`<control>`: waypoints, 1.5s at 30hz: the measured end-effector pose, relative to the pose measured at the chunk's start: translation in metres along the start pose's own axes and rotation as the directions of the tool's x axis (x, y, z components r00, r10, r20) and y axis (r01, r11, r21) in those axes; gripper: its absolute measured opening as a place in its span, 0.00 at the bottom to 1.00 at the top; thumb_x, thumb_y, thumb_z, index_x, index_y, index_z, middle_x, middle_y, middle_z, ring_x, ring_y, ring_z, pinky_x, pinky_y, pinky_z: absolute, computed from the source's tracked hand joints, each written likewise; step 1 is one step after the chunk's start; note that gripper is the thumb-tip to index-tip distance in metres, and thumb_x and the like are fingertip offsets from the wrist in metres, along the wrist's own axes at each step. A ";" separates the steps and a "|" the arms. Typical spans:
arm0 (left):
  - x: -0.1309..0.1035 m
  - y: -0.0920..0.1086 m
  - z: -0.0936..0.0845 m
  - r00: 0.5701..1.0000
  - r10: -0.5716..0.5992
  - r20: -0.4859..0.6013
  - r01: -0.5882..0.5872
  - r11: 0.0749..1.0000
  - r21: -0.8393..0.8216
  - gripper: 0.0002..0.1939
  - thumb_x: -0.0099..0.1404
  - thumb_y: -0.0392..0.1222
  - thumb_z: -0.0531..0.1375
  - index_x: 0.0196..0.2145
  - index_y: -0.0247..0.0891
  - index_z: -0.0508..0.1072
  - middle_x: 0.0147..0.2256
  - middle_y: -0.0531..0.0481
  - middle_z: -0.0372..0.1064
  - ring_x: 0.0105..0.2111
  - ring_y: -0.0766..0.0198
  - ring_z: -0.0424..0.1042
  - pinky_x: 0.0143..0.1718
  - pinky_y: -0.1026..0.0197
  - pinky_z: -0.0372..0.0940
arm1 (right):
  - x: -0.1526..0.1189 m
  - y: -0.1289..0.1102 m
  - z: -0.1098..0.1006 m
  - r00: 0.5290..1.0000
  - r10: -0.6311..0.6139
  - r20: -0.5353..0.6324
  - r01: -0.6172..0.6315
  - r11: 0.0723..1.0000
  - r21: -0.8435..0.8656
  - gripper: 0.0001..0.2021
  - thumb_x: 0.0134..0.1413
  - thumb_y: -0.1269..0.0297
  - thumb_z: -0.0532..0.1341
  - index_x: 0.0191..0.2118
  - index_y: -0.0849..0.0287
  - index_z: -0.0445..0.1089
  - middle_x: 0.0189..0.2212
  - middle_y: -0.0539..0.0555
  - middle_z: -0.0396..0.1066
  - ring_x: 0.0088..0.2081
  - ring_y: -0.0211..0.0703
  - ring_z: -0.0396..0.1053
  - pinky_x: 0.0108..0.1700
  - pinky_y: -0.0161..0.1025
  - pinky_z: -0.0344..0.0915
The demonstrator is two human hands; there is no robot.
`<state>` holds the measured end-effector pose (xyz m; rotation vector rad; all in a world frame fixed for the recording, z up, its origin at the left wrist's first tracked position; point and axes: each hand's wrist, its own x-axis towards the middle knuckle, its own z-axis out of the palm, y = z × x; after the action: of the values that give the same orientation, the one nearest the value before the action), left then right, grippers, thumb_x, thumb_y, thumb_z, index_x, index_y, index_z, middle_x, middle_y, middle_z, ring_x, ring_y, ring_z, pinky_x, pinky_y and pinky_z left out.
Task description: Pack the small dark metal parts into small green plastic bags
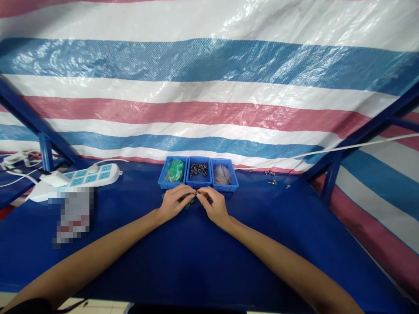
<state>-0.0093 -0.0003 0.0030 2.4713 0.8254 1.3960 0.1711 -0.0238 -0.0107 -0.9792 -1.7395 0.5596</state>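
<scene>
My left hand [175, 203] and my right hand [215, 206] meet in front of the blue bins, fingertips almost touching. Between the pinched fingers of both hands is a small dark metallic part [197, 193], too tiny to name exactly. Some small green pieces [187, 205] show under my left fingers, mostly hidden by the hand. Just beyond, the left blue bin [172, 185] contains green pieces in clear plastic. Several small black-and-metal parts [198, 169] lie in the middle blue bin [198, 183]. A clear bag [221, 174] fills much of the right blue bin [225, 188].
A white power strip [98, 175] with plugs and cables lies at the left, near a blurred-out pale item [77, 213]. Several small metal pieces [272, 182] are scattered on the blue table [262, 209] at right. Behind hangs a striped tarp [196, 117] between blue frame bars.
</scene>
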 end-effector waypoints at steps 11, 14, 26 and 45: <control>-0.002 0.003 0.000 0.994 -0.099 -0.041 0.099 0.995 -0.004 0.05 0.64 0.38 0.57 0.37 0.35 0.71 0.37 0.48 0.75 0.20 0.74 0.67 0.25 0.70 0.66 | 0.002 -0.005 -0.003 1.000 -0.001 0.021 0.002 0.999 -0.051 0.14 0.63 0.61 0.53 0.29 0.59 0.69 0.23 0.50 0.65 0.26 0.37 0.63 0.31 0.35 0.60; -0.003 0.000 0.000 0.995 -0.091 -0.033 0.092 0.995 0.035 0.07 0.65 0.38 0.57 0.39 0.35 0.72 0.36 0.47 0.75 0.24 0.71 0.70 0.29 0.68 0.68 | 0.001 -0.006 -0.003 1.000 -0.010 0.007 0.010 0.999 -0.037 0.13 0.62 0.62 0.53 0.31 0.59 0.70 0.24 0.50 0.66 0.26 0.37 0.63 0.31 0.35 0.60; -0.007 -0.006 0.004 0.992 -0.127 -0.009 0.127 0.991 -0.042 0.10 0.68 0.43 0.55 0.44 0.38 0.70 0.33 0.50 0.76 0.28 0.68 0.76 0.30 0.69 0.70 | -0.001 0.000 0.001 0.999 -0.034 -0.019 0.033 0.999 -0.004 0.08 0.59 0.62 0.57 0.41 0.57 0.70 0.26 0.50 0.65 0.25 0.37 0.63 0.29 0.35 0.63; -0.005 -0.005 0.004 1.000 -0.005 -0.005 0.005 0.998 0.060 0.10 0.65 0.40 0.58 0.44 0.37 0.72 0.39 0.45 0.71 0.22 0.73 0.66 0.28 0.68 0.67 | -0.001 -0.004 -0.002 0.999 0.042 0.002 -0.042 0.999 0.029 0.09 0.63 0.61 0.53 0.37 0.59 0.68 0.28 0.51 0.67 0.26 0.36 0.64 0.30 0.34 0.62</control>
<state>-0.0099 0.0016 -0.0045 2.5092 0.8858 1.3954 0.1718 -0.0269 -0.0075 -0.9977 -1.7113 0.6111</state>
